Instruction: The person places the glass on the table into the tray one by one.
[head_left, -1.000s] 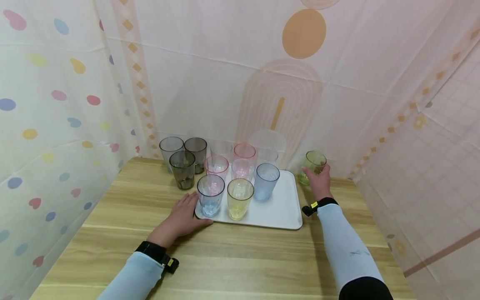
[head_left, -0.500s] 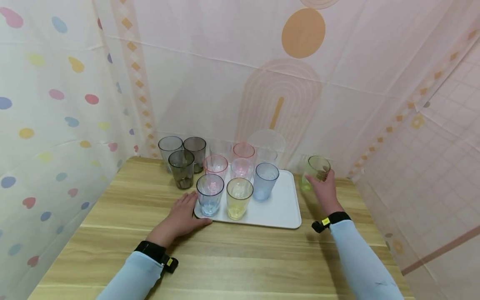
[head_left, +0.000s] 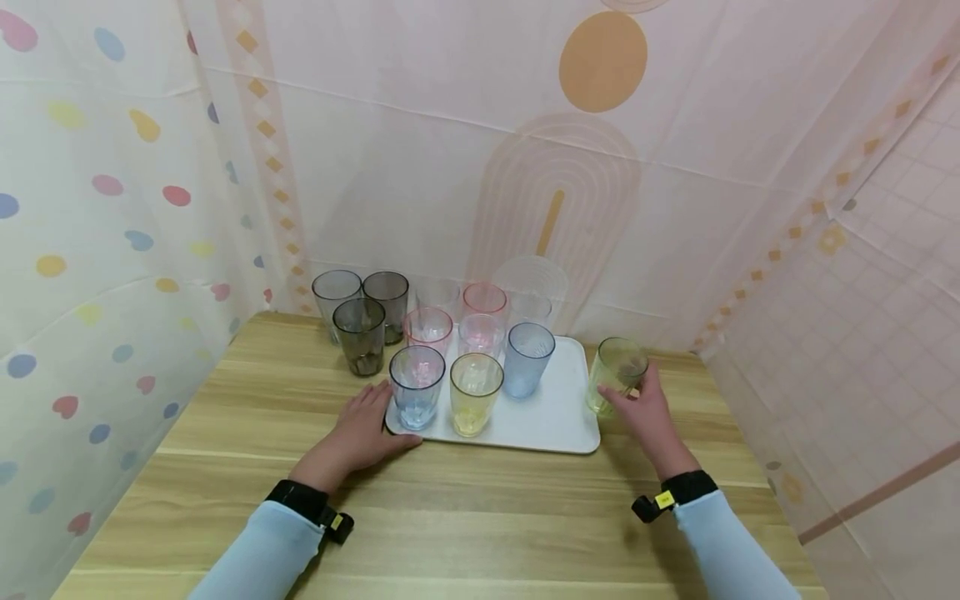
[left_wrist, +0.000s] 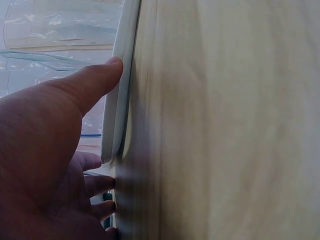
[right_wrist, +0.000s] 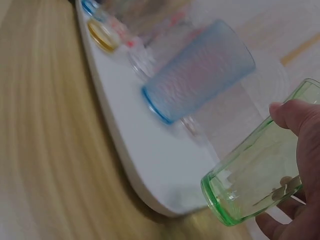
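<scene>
Wooden table (head_left: 465, 517) carries a white rectangular tray (head_left: 555, 417) set toward the rear centre, its near edge parallel to the person's body. Both forearms, in light blue sleeves with dark wrist straps, extend forward from the near edge, one to each side of the tray. Left hand (head_left: 360, 433) lies palm down on the table at the tray's near left corner, fingers straight and relaxed, thumb laid along the tray's rim — the left wrist view confirms thumb contact with the white edge (left_wrist: 117, 100); it grips nothing. Right hand (head_left: 648, 412) is raised just off the tray's right edge and grasps a green tumbler (head_left: 617, 375), fingers and thumb wrapped round its side; the right wrist view shows the tumbler (right_wrist: 260, 170) tilted, its base clear of the surface and just beyond the tray's corner. On the tray stand a blue tumbler (head_left: 417, 387) at front left, a yellow tumbler (head_left: 475, 393) beside it, a pale blue tumbler (head_left: 527, 360) to the right — and pink tumblers (head_left: 457, 321) with clear ones behind. Three smoke-grey tumblers (head_left: 360, 312) stand on the table off the tray's rear left corner. Patterned sheeting (head_left: 525, 150) encloses the table on three sides. A small yellow tag on each wrist strap is visible; no writing on it can be read.
</scene>
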